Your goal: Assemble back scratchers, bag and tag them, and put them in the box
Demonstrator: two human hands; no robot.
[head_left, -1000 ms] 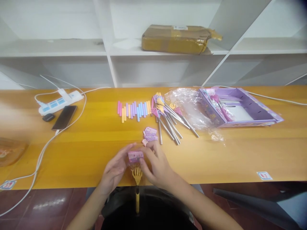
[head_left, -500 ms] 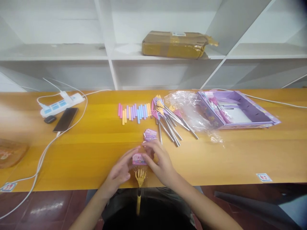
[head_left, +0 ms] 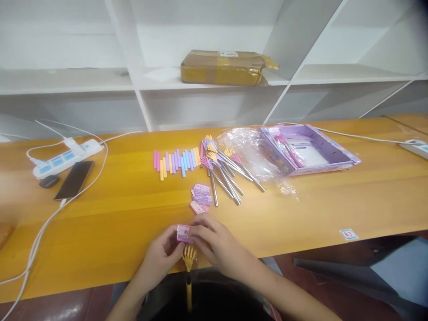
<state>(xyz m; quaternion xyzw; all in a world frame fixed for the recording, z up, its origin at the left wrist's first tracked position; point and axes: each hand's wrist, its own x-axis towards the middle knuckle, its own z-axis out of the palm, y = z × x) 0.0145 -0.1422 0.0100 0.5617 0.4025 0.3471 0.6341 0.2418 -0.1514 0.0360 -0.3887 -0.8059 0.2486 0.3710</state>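
Near the table's front edge, my left hand point(head_left: 160, 256) and my right hand point(head_left: 214, 243) both pinch a small pink card point(head_left: 183, 233). Below the card hangs a yellow hand-shaped scratcher point(head_left: 189, 263) with its handle pointing down toward my lap. Just beyond my hands is a small pile of pink and purple cards point(head_left: 200, 198). Farther back lie a bunch of metal scratchers with coloured hand tips point(head_left: 222, 171) and a row of pastel sleeves point(head_left: 177, 160).
A purple box point(head_left: 337, 156) and crumpled clear plastic point(head_left: 254, 154) sit at the right. A power strip point(head_left: 63, 156), a phone point(head_left: 74, 179) and white cables lie at the left. A brown parcel point(head_left: 224, 67) rests on the white shelf behind.
The view has swung to the right and down a little. My hands have closed in around the pink card and stay at the table's front edge.
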